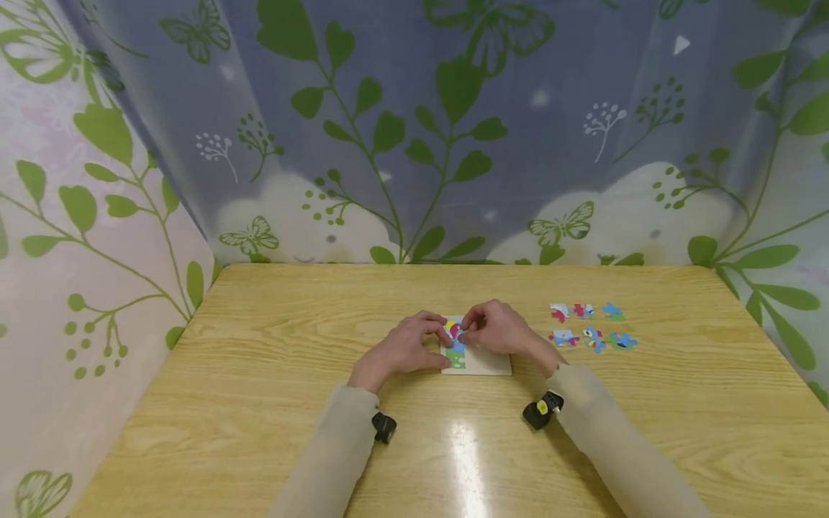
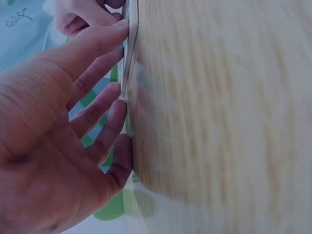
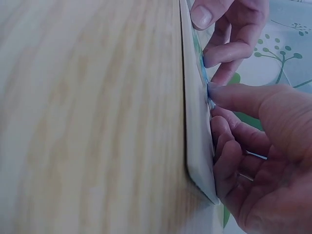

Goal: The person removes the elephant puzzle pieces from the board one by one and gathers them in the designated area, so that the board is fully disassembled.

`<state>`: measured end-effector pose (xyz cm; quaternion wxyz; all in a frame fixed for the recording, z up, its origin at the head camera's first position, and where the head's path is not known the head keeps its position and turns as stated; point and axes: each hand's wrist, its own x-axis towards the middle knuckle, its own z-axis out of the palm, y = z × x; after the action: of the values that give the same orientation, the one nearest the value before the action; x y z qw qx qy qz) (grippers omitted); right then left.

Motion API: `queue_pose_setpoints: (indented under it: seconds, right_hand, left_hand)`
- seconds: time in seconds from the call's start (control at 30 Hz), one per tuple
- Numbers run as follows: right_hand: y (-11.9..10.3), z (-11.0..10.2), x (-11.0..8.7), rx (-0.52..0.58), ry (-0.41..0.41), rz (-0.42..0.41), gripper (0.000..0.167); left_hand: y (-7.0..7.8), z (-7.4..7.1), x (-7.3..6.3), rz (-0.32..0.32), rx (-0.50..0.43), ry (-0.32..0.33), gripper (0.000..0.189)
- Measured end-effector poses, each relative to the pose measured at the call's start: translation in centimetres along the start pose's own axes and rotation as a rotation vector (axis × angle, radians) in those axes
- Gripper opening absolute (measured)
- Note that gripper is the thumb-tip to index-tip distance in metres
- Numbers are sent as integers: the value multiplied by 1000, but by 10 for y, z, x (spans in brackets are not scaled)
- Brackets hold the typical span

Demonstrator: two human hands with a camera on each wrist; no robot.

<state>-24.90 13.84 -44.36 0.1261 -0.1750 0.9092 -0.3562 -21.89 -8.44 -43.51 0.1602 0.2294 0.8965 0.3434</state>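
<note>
A small pale puzzle board [image 1: 487, 362] lies flat on the table, with joined colourful jigsaw pieces [image 1: 456, 358] along its left side. My left hand [image 1: 409, 344] rests at the board's left edge. Its thumb [image 3: 202, 17] lies on the near left corner, and its loosely bent fingers reach over the joined pieces. From the other side, my right hand [image 1: 497, 328] pinches a jigsaw piece [image 1: 460, 335] against the top of the picture, mostly hidden by the fingertips. In the right wrist view, the right thumb [image 3: 234, 96] sits low on the board's surface, other fingers curled beside it.
Several loose jigsaw pieces [image 1: 585, 311] lie in two rows on the wooden table [image 1: 259, 374], right of the board. A patterned curtain [image 1: 401, 144] hangs along the table's far edge. A black wrist camera [image 1: 542, 411] is strapped to the right wrist.
</note>
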Motion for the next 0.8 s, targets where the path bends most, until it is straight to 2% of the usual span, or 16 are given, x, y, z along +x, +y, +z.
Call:
queue_pose_setpoints:
  seconds: [0.37, 0.6, 0.8]
  right_hand:
    - [2, -1, 1, 40, -7, -11, 12]
    - [5, -4, 2, 104, 62, -21, 18]
    - [4, -4, 4, 88, 38, -36, 18]
  left_hand:
    - [1, -1, 0, -23, -21, 1, 15]
    - [0, 0, 1, -20, -12, 2, 16]
    - [-1, 1, 1, -26, -8, -1, 15]
